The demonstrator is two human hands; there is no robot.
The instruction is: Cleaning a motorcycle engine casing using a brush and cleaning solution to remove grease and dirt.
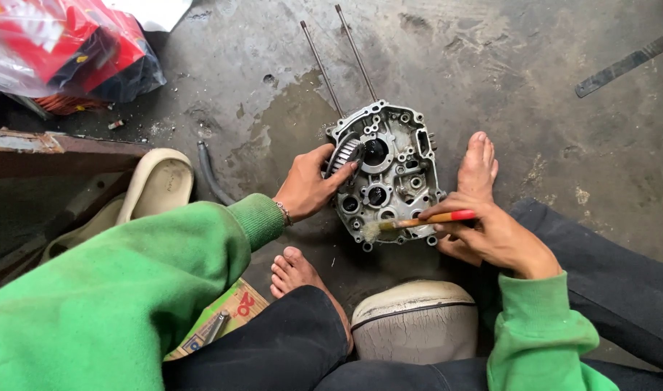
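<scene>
Grey cast-metal engine casing [386, 174] is steadied by the left hand [310, 187] – fingers pressed on its toothed gear [341, 154] – while the right hand [491, 235] pinches a red-handled brush [425, 219]; brushing seems under way, bristles next to be worked across the recesses

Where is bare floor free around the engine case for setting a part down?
Free: the floor right of the engine case, up to the flat bar; also between the bag and two rods. Crowded: below the case, with left hand, right hand, brush, feet.

Under my left hand [307, 190] fingers I see a dull grey cast-metal engine case [389, 177], greasy and rough. Between my right hand [491, 235] fingers sits a paintbrush [418, 221] with a glossy red-and-wood handle. Beyond my fingertips the concrete floor [491, 72] looks matt, stained and wet-dark.
</scene>
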